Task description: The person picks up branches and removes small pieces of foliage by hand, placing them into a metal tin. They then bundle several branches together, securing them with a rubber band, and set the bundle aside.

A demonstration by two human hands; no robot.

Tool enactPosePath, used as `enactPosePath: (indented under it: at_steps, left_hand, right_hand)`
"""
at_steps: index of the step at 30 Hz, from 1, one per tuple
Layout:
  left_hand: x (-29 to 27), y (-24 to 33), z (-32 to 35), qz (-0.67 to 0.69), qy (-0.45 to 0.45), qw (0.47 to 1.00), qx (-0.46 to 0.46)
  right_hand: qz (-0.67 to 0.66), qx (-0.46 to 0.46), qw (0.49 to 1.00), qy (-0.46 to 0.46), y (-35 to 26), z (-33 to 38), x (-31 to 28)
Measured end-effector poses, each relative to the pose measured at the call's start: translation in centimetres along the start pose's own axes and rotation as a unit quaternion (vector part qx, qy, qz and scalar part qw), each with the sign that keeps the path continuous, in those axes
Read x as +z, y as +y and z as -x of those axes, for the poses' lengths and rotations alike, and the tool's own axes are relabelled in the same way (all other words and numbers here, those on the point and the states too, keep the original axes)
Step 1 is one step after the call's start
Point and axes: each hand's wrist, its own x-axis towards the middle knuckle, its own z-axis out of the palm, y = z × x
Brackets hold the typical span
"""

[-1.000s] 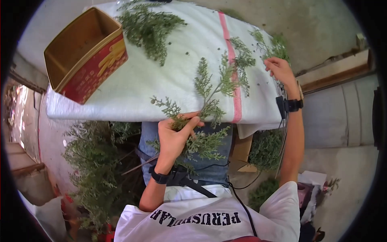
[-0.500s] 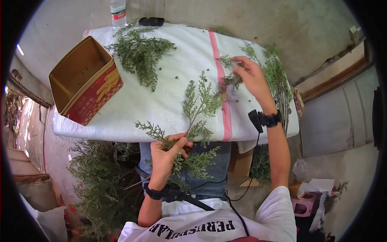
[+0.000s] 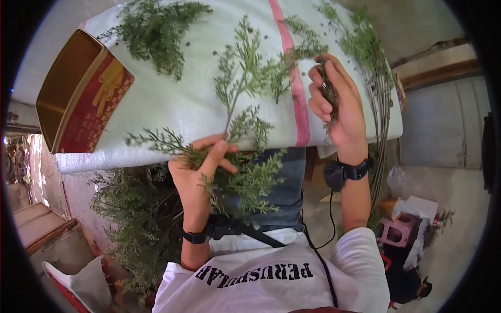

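In the middle, my left hand pinches the stem of a leafy evergreen branch, which points away over the white table cover. Its lower side shoots spread around that hand, over the near edge. To the right, my right hand is closed round a dark, brownish evergreen sprig. Green foliage lies just beyond its fingertips; whether it joins that sprig is unclear. Small dark round berries or cones are scattered on the cover.
At left stands an open red-and-gold tin. A pile of cut evergreen lies at the far left of the table, long-stemmed branches along its right side. More branches stand on the floor at left, near a pink plastic stool at right.
My right hand has closed round the brownish sprig and drawn it nearer. My left hand still holds its branch. The view has tipped, so the table sits higher in the picture.
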Motion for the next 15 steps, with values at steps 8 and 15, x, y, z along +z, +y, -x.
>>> enactPosePath:
  at_steps: [8, 15]
  left_hand:
    - [0.8, -0.4, -0.8, 0.028, 0.002, 0.999, -0.044]
    - [0.7, -0.8, -0.7, 0.018, -0.010, 1.000, 0.015]
  right_hand:
    - [0.391, -0.143, 0.896, -0.151, 4.5, 2.7, 4.1]
    - [0.467, -0.177, 0.847, -0.183, 6.0, 2.4, 4.2]
